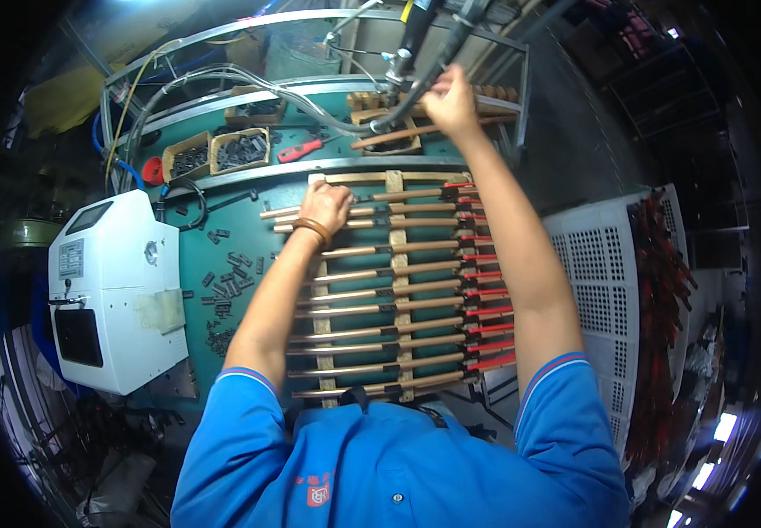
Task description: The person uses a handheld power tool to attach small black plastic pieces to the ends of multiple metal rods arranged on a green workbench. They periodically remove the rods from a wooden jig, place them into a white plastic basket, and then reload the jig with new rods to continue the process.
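Observation:
My left hand [326, 204], a brown bangle at its wrist, lies over the left part of the farthest copper-coloured rods. Its fingers curl down and close at a rod [415, 194] beside a small dark fitting. Several such rods lie side by side across notched wooden strips [400, 257], with black and red ends on the right. My right hand [452, 104] is raised beyond them, fingers bent around a thick black hose [420, 88] that slants down from above. A dark hanging tool [408, 44] is just left of that hand; the fingertips are partly hidden.
A white machine [112, 290] stands at the left. Loose black clips [232, 283] lie on the green table. Small parts boxes [239, 151] and a red-handled screwdriver [301, 150] sit behind a metal rail. At the right is a white perforated crate [599, 273] beside red-black pieces [658, 299].

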`<action>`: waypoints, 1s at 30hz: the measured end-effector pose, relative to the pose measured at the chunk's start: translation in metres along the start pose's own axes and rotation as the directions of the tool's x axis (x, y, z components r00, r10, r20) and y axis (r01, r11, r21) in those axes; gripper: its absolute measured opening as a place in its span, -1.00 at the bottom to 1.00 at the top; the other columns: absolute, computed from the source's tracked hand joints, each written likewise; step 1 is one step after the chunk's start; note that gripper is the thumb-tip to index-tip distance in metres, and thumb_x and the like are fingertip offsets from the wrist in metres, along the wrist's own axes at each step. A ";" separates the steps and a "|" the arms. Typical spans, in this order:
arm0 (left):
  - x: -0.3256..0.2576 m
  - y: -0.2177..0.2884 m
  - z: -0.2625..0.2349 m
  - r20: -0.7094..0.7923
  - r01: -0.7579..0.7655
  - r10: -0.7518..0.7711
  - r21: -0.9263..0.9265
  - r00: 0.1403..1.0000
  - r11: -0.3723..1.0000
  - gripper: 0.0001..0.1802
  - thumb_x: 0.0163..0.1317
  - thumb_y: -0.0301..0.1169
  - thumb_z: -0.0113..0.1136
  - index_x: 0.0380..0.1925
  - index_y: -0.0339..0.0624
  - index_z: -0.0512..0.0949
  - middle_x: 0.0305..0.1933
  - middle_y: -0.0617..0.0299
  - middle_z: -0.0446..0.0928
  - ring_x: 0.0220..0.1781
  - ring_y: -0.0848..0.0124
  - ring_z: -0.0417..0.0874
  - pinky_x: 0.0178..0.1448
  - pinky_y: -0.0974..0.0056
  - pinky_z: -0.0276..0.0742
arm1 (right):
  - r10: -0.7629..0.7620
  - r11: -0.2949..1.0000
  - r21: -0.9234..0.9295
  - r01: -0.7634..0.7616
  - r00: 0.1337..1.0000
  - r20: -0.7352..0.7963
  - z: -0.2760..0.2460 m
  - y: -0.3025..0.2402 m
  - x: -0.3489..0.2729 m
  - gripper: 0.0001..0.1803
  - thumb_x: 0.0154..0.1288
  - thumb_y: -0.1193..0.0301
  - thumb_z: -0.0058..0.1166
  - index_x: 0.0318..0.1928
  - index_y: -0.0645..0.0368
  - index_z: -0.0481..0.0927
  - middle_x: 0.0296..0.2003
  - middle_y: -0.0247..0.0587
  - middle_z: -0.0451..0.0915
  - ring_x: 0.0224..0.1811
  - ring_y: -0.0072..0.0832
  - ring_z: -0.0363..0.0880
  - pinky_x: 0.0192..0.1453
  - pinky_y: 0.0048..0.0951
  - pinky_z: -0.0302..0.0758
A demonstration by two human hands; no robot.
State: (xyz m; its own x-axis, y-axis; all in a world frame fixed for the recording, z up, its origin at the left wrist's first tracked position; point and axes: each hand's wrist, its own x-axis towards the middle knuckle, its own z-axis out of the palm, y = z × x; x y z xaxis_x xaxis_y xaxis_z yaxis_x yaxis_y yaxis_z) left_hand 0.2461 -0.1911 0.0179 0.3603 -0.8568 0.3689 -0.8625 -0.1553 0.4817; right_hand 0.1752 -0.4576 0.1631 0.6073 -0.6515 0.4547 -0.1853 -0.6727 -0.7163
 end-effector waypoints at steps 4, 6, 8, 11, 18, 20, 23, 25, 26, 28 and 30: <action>-0.003 -0.001 -0.004 0.022 0.059 -0.059 0.005 0.998 0.998 -0.81 0.27 -0.26 0.06 -0.44 -0.05 0.58 -0.40 0.12 0.60 -0.21 0.11 0.58 0.14 0.06 0.34 | 0.178 0.959 -0.281 0.031 0.706 0.685 -0.030 0.013 -0.096 -0.23 0.04 -0.02 0.28 0.15 0.23 0.44 0.03 0.08 0.55 0.12 -0.10 0.52 0.19 -0.21 0.45; 0.000 -0.005 -0.006 0.133 0.112 -0.108 -0.021 0.985 0.993 -0.87 0.24 -0.31 0.09 -0.32 -0.04 0.59 -0.33 0.14 0.62 -0.08 0.11 0.58 0.28 0.04 0.27 | 0.118 0.945 -0.263 0.197 0.542 0.832 -0.029 0.042 -0.127 -0.18 0.00 -0.07 0.31 0.18 0.18 0.44 0.02 0.06 0.53 0.13 -0.06 0.49 0.26 -0.16 0.41; -0.006 0.008 -0.017 -0.117 0.020 -0.012 0.073 0.993 0.997 -0.86 0.21 -0.41 0.13 -0.23 -0.04 0.59 -0.26 0.12 0.63 -0.06 0.12 0.59 0.32 -0.01 0.24 | 0.041 0.861 -0.320 0.396 0.572 0.819 -0.029 0.037 -0.147 -0.21 -0.04 -0.05 0.35 0.16 0.13 0.47 0.05 0.01 0.48 0.19 -0.10 0.42 0.28 -0.15 0.38; -0.033 0.117 -0.069 -0.155 0.426 -0.510 -0.379 0.846 0.822 -0.83 0.30 -0.40 0.14 -0.20 -0.23 0.58 -0.29 0.12 0.59 -0.28 0.32 0.60 -0.17 0.24 0.49 | -0.006 0.814 -0.301 0.497 0.525 0.851 -0.027 0.035 -0.139 -0.27 -0.12 -0.04 0.39 0.00 0.18 0.55 0.02 0.01 0.47 0.17 -0.07 0.40 0.25 -0.13 0.40; -0.247 0.316 -0.009 0.845 0.811 -0.397 -0.492 0.358 -0.316 -0.69 0.37 -0.25 0.14 -0.10 -0.31 0.59 -0.23 0.17 0.65 -0.33 0.56 0.57 -0.25 0.45 0.48 | -0.014 0.876 -0.144 0.460 0.324 0.946 -0.001 0.065 -0.124 -0.13 -0.21 -0.03 0.35 0.05 0.33 0.43 -0.11 0.18 0.61 0.00 -0.03 0.58 0.12 -0.18 0.50; -0.277 0.338 0.021 0.834 0.791 -0.521 -0.437 0.179 -0.428 -0.66 0.36 -0.23 0.15 -0.08 -0.31 0.59 -0.25 0.17 0.66 -0.32 0.54 0.59 -0.27 0.45 0.47 | -0.003 0.836 -0.139 0.531 0.258 0.966 -0.007 0.042 -0.123 -0.25 -0.17 0.09 0.29 0.00 0.32 0.42 -0.23 0.18 0.63 -0.08 -0.01 0.60 0.07 -0.14 0.50; -0.266 0.350 0.045 0.808 0.491 -0.581 -0.548 0.099 -0.678 -0.66 0.34 -0.19 0.16 -0.08 -0.24 0.58 -0.14 0.22 0.65 -0.26 0.50 0.59 -0.09 0.33 0.51 | -0.288 0.781 0.073 0.620 0.253 0.924 -0.008 0.052 -0.124 -0.46 -0.10 0.24 0.19 -0.16 0.34 0.38 -0.43 0.15 0.58 -0.26 0.06 0.58 -0.17 -0.07 0.47; -0.262 0.353 0.058 0.746 0.265 -0.633 -0.665 0.207 -0.698 -0.66 0.33 -0.17 0.16 -0.05 -0.18 0.55 -0.03 0.20 0.61 -0.03 0.39 0.58 0.14 0.19 0.50 | -0.281 0.794 0.078 0.603 0.249 0.927 -0.012 0.048 -0.122 -0.48 -0.09 0.27 0.19 -0.14 0.32 0.37 -0.40 0.18 0.57 -0.22 0.07 0.57 -0.16 -0.05 0.46; -0.252 0.359 0.064 0.729 0.026 -0.665 -0.677 0.161 -0.735 -0.74 0.32 -0.21 0.19 -0.17 -0.17 0.56 -0.13 0.25 0.61 -0.03 0.40 0.58 0.06 0.22 0.51 | -0.264 0.803 0.070 0.592 0.247 0.932 -0.018 0.044 -0.120 -0.48 -0.09 0.27 0.19 -0.13 0.31 0.37 -0.38 0.18 0.57 -0.20 0.07 0.57 -0.15 -0.04 0.46; -0.255 0.357 0.085 0.655 -0.116 -0.699 -0.701 0.288 -0.704 -0.73 0.33 -0.22 0.18 -0.12 -0.17 0.56 -0.08 0.20 0.60 0.01 0.37 0.57 0.10 0.21 0.49 | -0.203 0.837 0.030 0.547 0.259 0.944 -0.020 0.042 -0.118 -0.45 -0.10 0.25 0.21 -0.11 0.29 0.37 -0.27 0.17 0.58 -0.12 0.05 0.55 -0.07 -0.07 0.47; -0.239 0.354 0.102 0.614 -0.279 -0.730 -0.676 0.300 -0.683 -0.64 0.30 -0.22 0.22 0.00 -0.17 0.50 0.01 0.12 0.56 0.07 0.28 0.57 0.13 0.18 0.50 | -0.185 0.849 0.027 0.528 0.248 0.951 -0.011 0.050 -0.112 -0.38 -0.12 0.22 0.22 -0.04 0.31 0.40 -0.17 0.21 0.55 -0.03 0.04 0.53 0.03 -0.11 0.46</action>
State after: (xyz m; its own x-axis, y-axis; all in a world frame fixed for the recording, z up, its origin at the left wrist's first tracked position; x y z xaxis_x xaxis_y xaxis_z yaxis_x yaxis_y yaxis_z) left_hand -0.1815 -0.0918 0.0193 0.5196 -0.4454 -0.7291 0.7284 0.6770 0.1055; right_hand 0.0895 -0.4222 0.0825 0.9197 0.2959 -0.2581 0.1840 -0.9054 -0.3825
